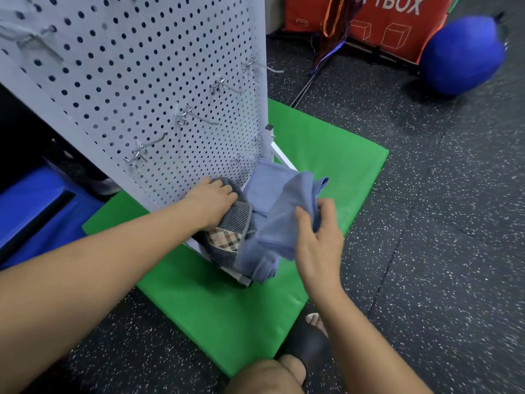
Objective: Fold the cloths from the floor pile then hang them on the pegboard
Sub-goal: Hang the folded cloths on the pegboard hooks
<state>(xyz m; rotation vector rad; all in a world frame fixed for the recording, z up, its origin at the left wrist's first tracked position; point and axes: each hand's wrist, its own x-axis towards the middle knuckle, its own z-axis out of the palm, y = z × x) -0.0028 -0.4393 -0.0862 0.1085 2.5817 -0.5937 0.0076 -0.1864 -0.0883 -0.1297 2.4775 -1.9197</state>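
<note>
A white pegboard (142,81) stands on a green mat (227,308), with several metal hooks (196,116) sticking out. At its foot lies a pile of cloths. My left hand (211,201) grips a grey striped cloth with a plaid band (227,237) near the board's lower edge. My right hand (318,240) holds a light blue cloth (281,206), thumb and fingers curled round its bunched edge. The blue cloth is raised from the pile, partly draped over the board's base.
Dark speckled rubber floor surrounds the mat. A blue ball (461,55) and a red softbox carton (369,18) sit at the back right. A blue padded block (37,206) lies at the left. My knee and sandalled foot (309,339) are at the bottom.
</note>
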